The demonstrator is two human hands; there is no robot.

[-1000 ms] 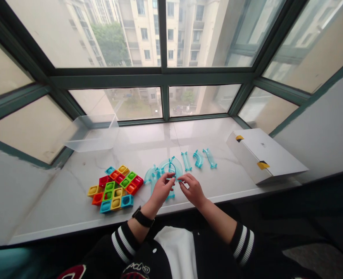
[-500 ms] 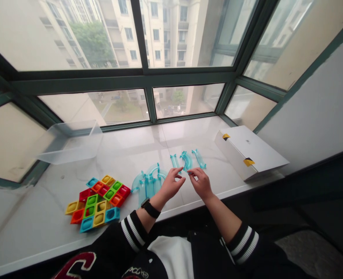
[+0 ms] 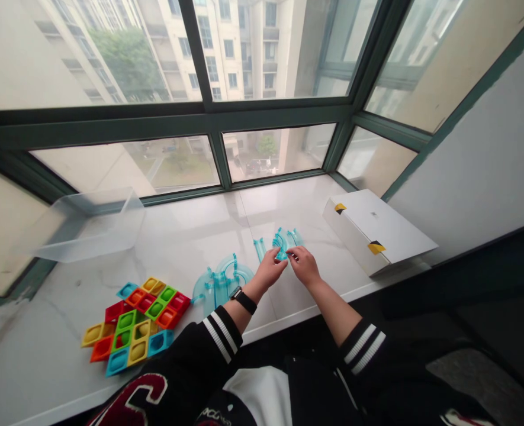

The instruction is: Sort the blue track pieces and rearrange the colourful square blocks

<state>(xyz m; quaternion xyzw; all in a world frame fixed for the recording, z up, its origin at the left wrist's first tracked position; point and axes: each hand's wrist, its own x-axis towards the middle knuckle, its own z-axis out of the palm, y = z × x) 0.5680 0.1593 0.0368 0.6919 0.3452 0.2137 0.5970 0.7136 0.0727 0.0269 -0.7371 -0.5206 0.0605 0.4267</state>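
Note:
Both my hands meet over a small group of clear blue toy track pieces on the white ledge. My left hand (image 3: 269,271) has its thumb and fingers closed at the near end of a curved track piece (image 3: 279,241). From the right, my right hand (image 3: 305,265) pinches at that same near end; the fingertips hide the exact contact. A short track piece (image 3: 294,237) lies close against the curved one on its right. To the left is a narrow straight track piece (image 3: 259,249). Left of my left wrist sits a larger cluster of blue track parts (image 3: 219,284).
Colourful square pop-up blocks (image 3: 140,325) lie joined at the left front. A clear plastic bin (image 3: 93,231) stands behind them by the window. At the right is a white box (image 3: 386,228) with yellow-black tape tabs. The ledge's front edge (image 3: 283,319) runs below my forearms.
My left hand has closed in toward the right hand at the curved track piece. The curved piece and the right-hand piece now appear closer together. The view has shifted slightly right.

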